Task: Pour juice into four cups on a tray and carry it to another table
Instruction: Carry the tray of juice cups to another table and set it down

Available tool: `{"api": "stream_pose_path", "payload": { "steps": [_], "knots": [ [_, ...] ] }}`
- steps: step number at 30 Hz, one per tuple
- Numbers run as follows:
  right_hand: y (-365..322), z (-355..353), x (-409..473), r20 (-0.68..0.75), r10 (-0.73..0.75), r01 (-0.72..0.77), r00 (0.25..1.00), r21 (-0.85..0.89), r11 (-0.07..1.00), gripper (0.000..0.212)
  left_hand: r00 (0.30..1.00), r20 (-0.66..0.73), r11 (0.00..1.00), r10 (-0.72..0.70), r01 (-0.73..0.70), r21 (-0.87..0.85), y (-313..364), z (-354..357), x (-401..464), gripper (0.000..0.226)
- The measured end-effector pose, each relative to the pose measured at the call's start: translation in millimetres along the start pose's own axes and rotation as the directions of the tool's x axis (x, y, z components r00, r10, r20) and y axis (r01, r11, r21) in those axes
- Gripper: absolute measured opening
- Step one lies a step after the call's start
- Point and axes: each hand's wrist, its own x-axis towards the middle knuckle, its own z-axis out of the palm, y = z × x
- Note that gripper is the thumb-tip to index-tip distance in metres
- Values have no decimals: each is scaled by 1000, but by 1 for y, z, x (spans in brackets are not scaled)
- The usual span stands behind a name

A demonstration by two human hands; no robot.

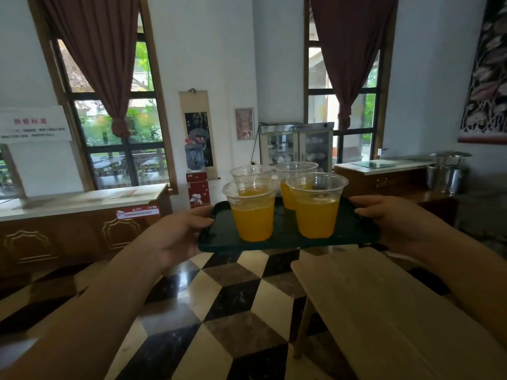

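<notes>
A dark green tray (285, 241) is held up in the air in front of me, level. On it stand several clear plastic cups of orange juice: one at the near left (253, 215), one at the near right (317, 212), and two behind them (295, 171). My left hand (178, 234) grips the tray's left edge, thumb on top. At the right edge, my right hand (395, 218) holds it the same way. The tray hangs above the far end of a light wooden table (384, 305).
The wooden table stretches from below the tray to the bottom right. A chequered tile floor (219, 297) lies to its left. A long brown counter (68, 223) runs along the left wall, another counter (384, 176) with metal pots at the right.
</notes>
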Motion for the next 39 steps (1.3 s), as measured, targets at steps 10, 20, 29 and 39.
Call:
{"api": "stream_pose_path", "payload": {
  "steps": [10,20,29,39],
  "knots": [
    [-12,17,158,-212,-33,31,977,-11,999,37,986,153,997,-72,77,-26,35,-33,218,54],
    [-29,-11,228,-378,-58,80,924,41,996,34,937,335,994,-99,107,-4,45,19,398,44],
    [-27,-84,224,-582,4,40,813,63,997,37,837,521,985,-170,152,76,9,132,472,49],
    [-40,-201,185,-710,-70,87,701,-13,996,33,689,701,982,-185,113,148,-12,280,513,39]
  ]
}}
